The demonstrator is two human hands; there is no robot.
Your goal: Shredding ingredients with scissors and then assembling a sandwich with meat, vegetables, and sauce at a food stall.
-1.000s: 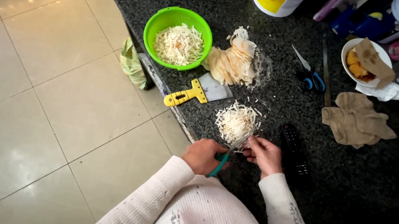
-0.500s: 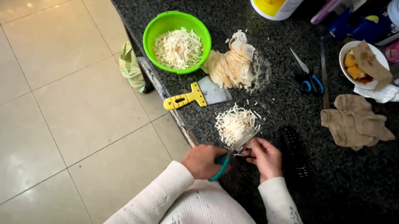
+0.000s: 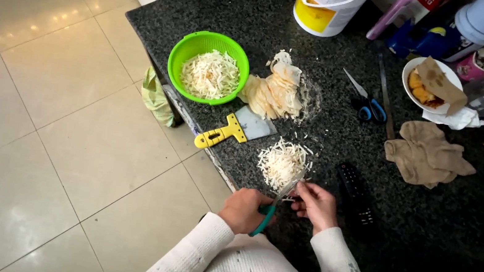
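Gripping green-handled scissors [image 3: 269, 211], left hand [image 3: 243, 210] is curled shut round the handles at the counter's near edge; right hand [image 3: 315, 205] pinches a thin pale strip at the blades, fingers pressed together. Dark speckled counter [image 3: 258, 13] carries everything; tiled floor [image 3: 37, 128] to the left. White bucket [image 3: 328, 4] with yellow label stands at the far edge. Green bowl [image 3: 204, 47] holds pale shreds. Beige cloth [image 3: 426, 155] lies crumpled well right of the hands. Stack of thin pale sheets [image 3: 276, 90] sits just beside the bowl. White dish [image 3: 429, 86] with food and brown paper sits near the cloth. Pile of cut shreds [image 3: 282, 163] lies just beyond the hands. Yellow-handled scraper [image 3: 233, 130] lies between bowl and pile. Black remote [image 3: 356, 194] lies just right of the right hand. Blue-handled scissors [image 3: 366, 102] lie near the dish.
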